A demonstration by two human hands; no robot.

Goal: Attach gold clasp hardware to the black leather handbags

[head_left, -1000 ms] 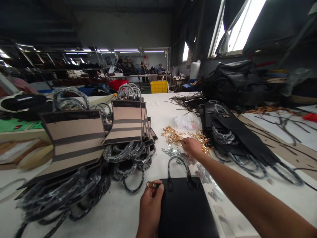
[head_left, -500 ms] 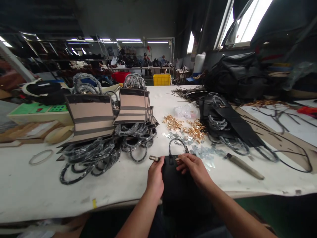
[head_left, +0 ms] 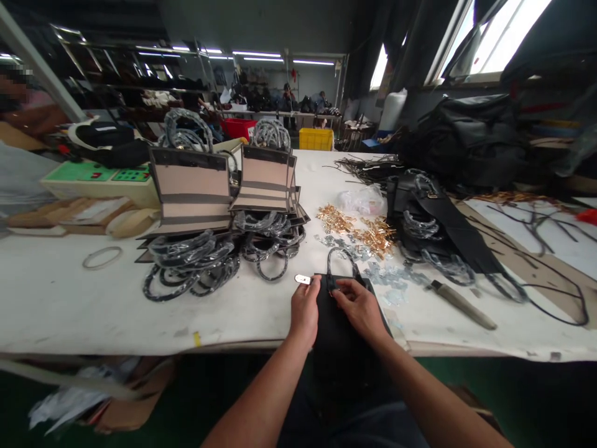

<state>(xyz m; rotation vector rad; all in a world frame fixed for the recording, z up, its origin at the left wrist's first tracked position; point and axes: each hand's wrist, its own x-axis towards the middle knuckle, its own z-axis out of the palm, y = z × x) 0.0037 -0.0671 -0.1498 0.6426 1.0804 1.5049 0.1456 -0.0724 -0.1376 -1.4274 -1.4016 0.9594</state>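
My left fingers (head_left: 308,287) close on the black panel (head_left: 345,336)'s edge; my right fingers (head_left: 336,292) pinch near its looped handle (head_left: 342,251), their contents unclear.

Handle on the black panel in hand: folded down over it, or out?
Out: the black handle loops past the top edge of the panel, not back over its face.

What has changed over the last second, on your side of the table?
The right hand has left the gold fittings and come back toward the body; its fingers are now at the base of the black handle. Whether they hold a fitting is too small to tell. The left hand still grips the black panel at its upper left corner, the metal tab sticking out beside it.
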